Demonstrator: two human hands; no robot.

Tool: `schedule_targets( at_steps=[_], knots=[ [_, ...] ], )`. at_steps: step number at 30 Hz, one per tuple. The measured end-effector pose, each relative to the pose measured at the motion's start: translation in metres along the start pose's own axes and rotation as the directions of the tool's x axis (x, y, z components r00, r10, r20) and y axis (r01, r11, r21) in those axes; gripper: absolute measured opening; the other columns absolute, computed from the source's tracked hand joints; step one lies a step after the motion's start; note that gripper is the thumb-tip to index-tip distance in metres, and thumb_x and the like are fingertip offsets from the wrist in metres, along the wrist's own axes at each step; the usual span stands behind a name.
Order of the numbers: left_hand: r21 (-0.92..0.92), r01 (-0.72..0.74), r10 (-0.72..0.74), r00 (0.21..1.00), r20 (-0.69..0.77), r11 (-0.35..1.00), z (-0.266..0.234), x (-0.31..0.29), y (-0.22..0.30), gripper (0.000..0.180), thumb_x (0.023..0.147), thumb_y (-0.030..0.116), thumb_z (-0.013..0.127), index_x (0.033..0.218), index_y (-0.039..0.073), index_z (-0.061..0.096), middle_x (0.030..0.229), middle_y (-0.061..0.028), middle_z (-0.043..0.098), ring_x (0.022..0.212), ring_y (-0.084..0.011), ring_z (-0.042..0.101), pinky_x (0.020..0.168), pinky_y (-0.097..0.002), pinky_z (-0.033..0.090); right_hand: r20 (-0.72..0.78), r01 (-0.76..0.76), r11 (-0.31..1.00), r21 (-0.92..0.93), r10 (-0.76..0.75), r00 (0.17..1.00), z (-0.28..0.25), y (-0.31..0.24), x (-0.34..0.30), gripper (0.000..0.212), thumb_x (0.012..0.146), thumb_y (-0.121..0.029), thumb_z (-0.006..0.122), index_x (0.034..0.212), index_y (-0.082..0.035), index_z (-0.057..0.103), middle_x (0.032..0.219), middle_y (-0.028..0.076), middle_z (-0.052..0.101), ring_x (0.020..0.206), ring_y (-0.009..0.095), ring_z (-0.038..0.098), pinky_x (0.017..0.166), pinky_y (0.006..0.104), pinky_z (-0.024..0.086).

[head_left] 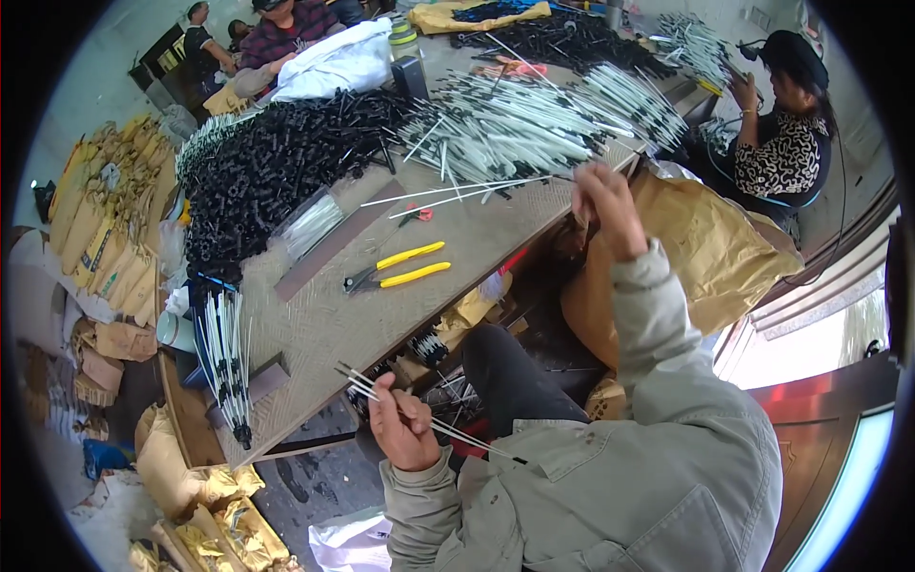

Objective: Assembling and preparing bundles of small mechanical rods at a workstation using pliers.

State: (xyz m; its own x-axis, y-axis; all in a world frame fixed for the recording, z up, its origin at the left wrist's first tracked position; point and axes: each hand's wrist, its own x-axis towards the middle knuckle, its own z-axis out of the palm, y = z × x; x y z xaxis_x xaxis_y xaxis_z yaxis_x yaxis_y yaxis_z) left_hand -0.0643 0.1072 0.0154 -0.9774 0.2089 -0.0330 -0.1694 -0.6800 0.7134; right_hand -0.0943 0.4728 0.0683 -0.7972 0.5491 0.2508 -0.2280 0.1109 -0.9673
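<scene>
My left hand is closed round a few thin white rods with dark tips, held slanting in front of my jacket, off the table's near edge. Above the right part of the table edge, my right hand is curled shut at the ends of two long thin white rods. These stretch leftward over the table top. A big heap of white rods lies just beyond that hand. Pliers with yellow handles and a small red-handled tool rest on the table.
A pile of black plastic parts covers the table's left side. A bundle of white rods lies at the near left corner. Brown paper hangs by the right edge. One person sits at right; others are at the far side.
</scene>
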Motion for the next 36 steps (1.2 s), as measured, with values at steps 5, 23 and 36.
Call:
schedule_targets(
  at_steps=[5, 23, 36],
  knots=[
    [-0.02, 0.01, -0.011, 0.997, -0.072, 1.0, 0.006, 0.002, -0.014, 0.023, 0.095, 0.024, 0.041, 0.097, 0.003, 0.051, 0.075, -0.0072, 0.055, 0.055, -0.0114, 0.046, 0.049, -0.0214, 0.037, 0.357, -0.442, 0.848, 0.292, 0.333, 0.873, 0.05, 0.022, -0.067, 0.015, 0.087, -0.009, 0.046, 0.097, -0.002, 0.053, 0.056, 0.002, 0.047, 0.043, 0.006, 0.034, 0.04, 0.0197, 0.026],
    [0.129, -0.127, 0.156, 0.955, -0.254, 0.984, -0.038, 0.069, 0.02, 0.035, 0.095, 0.023, 0.04, 0.122, 0.0, 0.04, 0.102, -0.017, 0.056, 0.09, -0.0273, 0.059, 0.079, -0.0384, 0.05, 0.764, -0.545, 0.836, -0.069, 0.395, 0.51, 0.112, 0.019, -0.176, 0.021, 0.092, -0.018, 0.044, 0.1, -0.005, 0.058, 0.053, -0.003, 0.047, 0.044, 0.001, 0.037, 0.041, 0.0169, 0.025],
    [0.109, -0.132, 0.162, 0.924, -0.347, 0.985, -0.035, 0.084, 0.015, 0.028, 0.09, 0.011, 0.049, 0.115, 0.003, 0.039, 0.091, -0.0121, 0.051, 0.085, -0.0271, 0.056, 0.083, -0.0477, 0.05, 0.327, 0.563, 0.552, -0.615, -0.472, 0.819, 0.084, 0.038, -0.059, 0.01, 0.077, -0.013, 0.065, 0.083, -0.007, 0.061, 0.073, 0.009, 0.058, 0.063, 0.027, 0.06, 0.052, 0.0318, 0.045]
  ],
)
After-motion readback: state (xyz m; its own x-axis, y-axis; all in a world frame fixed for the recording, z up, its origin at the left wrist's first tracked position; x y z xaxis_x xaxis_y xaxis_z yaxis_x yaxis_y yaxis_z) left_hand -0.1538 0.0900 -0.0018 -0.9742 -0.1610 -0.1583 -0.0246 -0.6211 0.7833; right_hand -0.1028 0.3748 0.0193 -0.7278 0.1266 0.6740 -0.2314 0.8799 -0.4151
